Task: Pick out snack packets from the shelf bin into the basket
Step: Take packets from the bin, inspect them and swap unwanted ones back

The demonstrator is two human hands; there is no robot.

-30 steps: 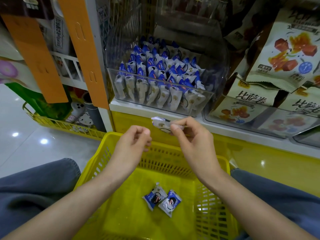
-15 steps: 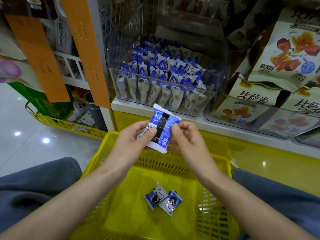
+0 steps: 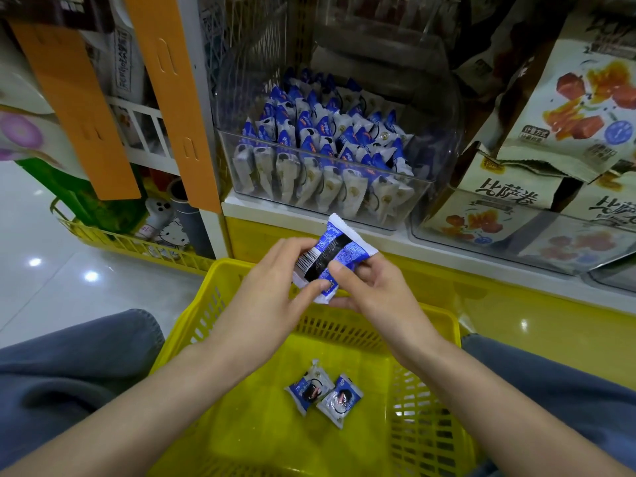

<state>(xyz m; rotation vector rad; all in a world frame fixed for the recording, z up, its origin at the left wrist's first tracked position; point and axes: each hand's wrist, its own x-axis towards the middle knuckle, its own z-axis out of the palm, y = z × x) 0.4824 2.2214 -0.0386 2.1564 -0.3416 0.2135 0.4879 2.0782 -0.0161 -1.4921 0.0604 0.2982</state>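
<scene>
Here, above the basket [image 3: 206, 304], the left hand [image 3: 272, 297] pinches the barcode end of a blue snack packet [image 3: 339, 251] with curled fingers. The right hand [image 3: 378, 297] pinches the other end, thumb on top. The upturned printed back suggests inspection before release beside two packets [image 3: 323, 390] already inside. The shelf bin [image 3: 413, 201] behind is well stocked.

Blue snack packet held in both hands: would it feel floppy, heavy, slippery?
Probably floppy: the packet creases between the left hand and right hand. Likely light: a mere pinch holds it. Its glossy film may be somewhat slippery.
</scene>
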